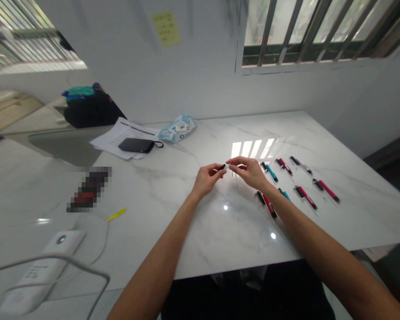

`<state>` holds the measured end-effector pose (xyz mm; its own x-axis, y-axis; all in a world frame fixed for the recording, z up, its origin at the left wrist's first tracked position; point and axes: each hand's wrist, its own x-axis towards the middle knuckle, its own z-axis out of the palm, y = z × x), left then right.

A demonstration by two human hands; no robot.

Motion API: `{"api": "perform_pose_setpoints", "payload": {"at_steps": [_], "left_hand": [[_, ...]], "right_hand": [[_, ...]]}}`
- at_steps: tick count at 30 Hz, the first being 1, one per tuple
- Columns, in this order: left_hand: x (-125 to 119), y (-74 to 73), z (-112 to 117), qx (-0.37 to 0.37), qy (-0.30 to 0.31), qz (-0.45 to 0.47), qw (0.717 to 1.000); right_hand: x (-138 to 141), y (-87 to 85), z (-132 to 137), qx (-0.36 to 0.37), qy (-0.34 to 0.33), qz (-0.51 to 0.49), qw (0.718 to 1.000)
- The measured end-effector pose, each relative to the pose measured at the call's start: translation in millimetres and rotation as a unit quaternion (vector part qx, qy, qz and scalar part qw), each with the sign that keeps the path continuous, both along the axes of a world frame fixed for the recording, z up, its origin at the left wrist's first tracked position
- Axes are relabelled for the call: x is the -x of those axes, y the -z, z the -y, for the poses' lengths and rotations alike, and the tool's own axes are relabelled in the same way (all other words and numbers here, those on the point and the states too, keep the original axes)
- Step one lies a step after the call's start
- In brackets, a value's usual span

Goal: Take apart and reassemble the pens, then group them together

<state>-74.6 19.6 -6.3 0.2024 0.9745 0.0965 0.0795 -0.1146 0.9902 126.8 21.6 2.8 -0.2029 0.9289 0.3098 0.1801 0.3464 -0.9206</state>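
My left hand [206,180] is closed around a small black pen part [222,167], its tip pointing toward the other hand. Fingertips of my right hand [248,171] pinch together right beside that tip, at something pale and too small to name. To the right lie several pens in pieces, black parts beside coloured barrels: a teal barrel [272,172], a red barrel [286,166], a silver-grey one [306,167] and a longer red one [329,191]. My right forearm partly covers another teal barrel [286,195]. Thin pale refills seem to lie alongside some of them.
On the white marbled table [206,240] are papers [113,138] under a black phone-like case [136,145], and a blue wipes pack [178,129]. At left are a white power strip [42,271], a grey cable [83,264], a yellow tag [116,214] and a blurred-out object [90,189].
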Motion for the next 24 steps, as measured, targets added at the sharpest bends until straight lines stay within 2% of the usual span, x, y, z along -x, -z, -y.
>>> {"api": "perform_pose_setpoints", "payload": {"at_steps": [3,7,12,17,20,22,24], "left_hand": [[-1,-0.9,2,0.004,0.003,-0.008,1.000],[-2,-2.5,3,0.009,0.008,-0.008,1.000],[-3,-5.2,4,0.000,0.014,-0.002,1.000],[-5,-6.0,4,0.012,0.014,0.012,1.000],[-4,-3.8,2,0.015,-0.006,0.018,1.000],[-2,-1.7,-2,0.012,-0.023,0.021,0.999],[0,0.3,-6,0.007,-0.037,0.028,0.999]], "right_hand": [[1,-1.7,0,0.000,0.015,-0.044,0.999],[3,-6.8,3,0.027,0.001,-0.106,0.994],[5,-5.5,5,0.024,0.000,-0.080,0.996],[2,0.6,1,-0.018,0.008,-0.001,1.000],[-8,-3.2,-2,-0.083,0.035,0.066,0.994],[-16,-9.4,-4,-0.139,0.032,0.167,0.975],[-23,-17.0,-3,-0.175,-0.013,0.289,0.941]]}}
